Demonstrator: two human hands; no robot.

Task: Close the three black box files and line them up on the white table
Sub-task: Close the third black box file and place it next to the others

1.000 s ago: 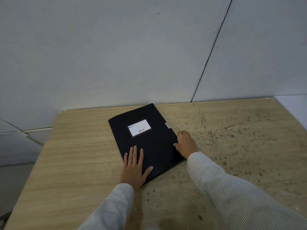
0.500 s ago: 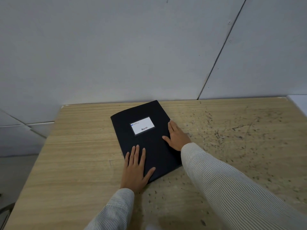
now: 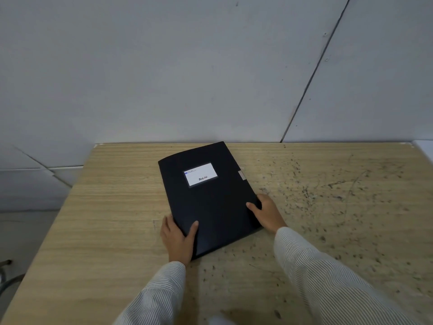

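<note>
One black box file (image 3: pixel 210 198) lies flat and closed on a wooden table (image 3: pixel 105 219), turned slightly counter-clockwise, with a white label (image 3: pixel 200 174) on its lid and a small pale tab (image 3: pixel 241 175) at its right edge. My left hand (image 3: pixel 179 238) grips the file's near left corner, thumb on the lid and fingers at the side edge. My right hand (image 3: pixel 268 212) holds its right edge near the front, thumb on top. No other box file is in view.
The table's right half is speckled with dark marks (image 3: pixel 328 195). A grey panelled wall (image 3: pixel 210 66) stands right behind the table. A strip of white surface (image 3: pixel 425 150) shows at the far right edge. The floor drops off at the left.
My left hand slid from lying flat on the lid to gripping the near left corner. My right hand moved back down the right edge toward me and took hold.
</note>
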